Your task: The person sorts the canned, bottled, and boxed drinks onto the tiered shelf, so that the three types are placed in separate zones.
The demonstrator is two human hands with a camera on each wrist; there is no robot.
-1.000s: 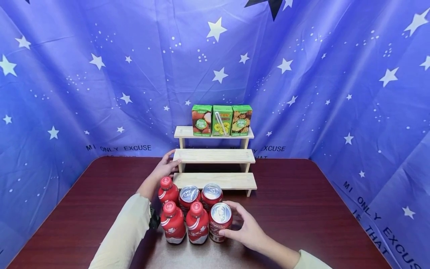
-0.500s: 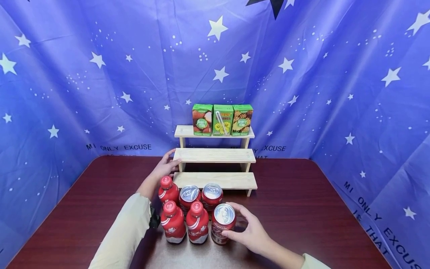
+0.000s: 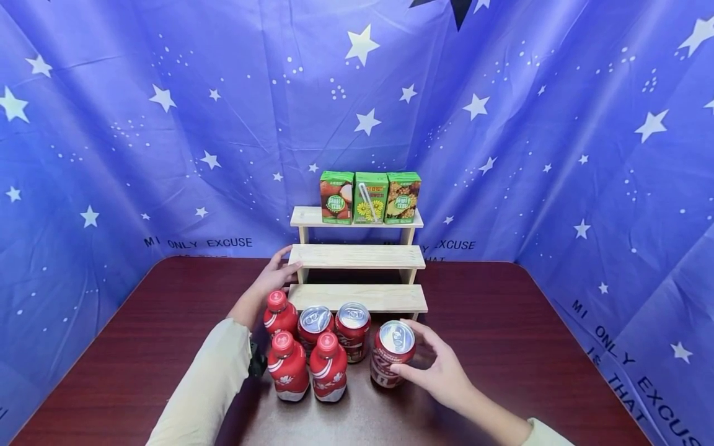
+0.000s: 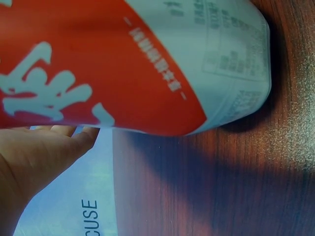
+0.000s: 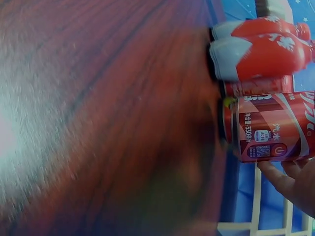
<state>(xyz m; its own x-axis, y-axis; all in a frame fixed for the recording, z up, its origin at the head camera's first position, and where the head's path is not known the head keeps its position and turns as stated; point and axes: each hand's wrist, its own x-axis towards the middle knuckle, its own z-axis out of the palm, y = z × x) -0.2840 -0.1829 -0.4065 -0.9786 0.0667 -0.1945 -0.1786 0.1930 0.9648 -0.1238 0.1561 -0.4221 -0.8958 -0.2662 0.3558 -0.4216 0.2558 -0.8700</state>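
My right hand (image 3: pixel 443 371) grips a red soda can (image 3: pixel 395 354) around its side, thumb in front and fingers behind, to the right of the other drinks. The right wrist view shows that can (image 5: pixel 275 127) large, with fingertips at its lower side. At the left end of the wooden three-step shelf (image 3: pixel 357 256), my left hand (image 3: pixel 274 274) holds the edge of the middle step. A red bottle (image 4: pixel 98 64) hides part of the left hand in the left wrist view. Two more cans, one of them this can (image 3: pixel 352 331), stand before the lowest step.
Three red bottles stand at the front left, among them the nearest bottle (image 3: pixel 328 368). Three green juice boxes (image 3: pixel 370 199) line the top step. A blue star-printed curtain (image 3: pixel 223 124) hangs around the dark red table (image 3: pixel 502 347).
My right hand has moved the can rightward and slightly away from me, apart from the bottles and the other cans. The left hand stays at the shelf.
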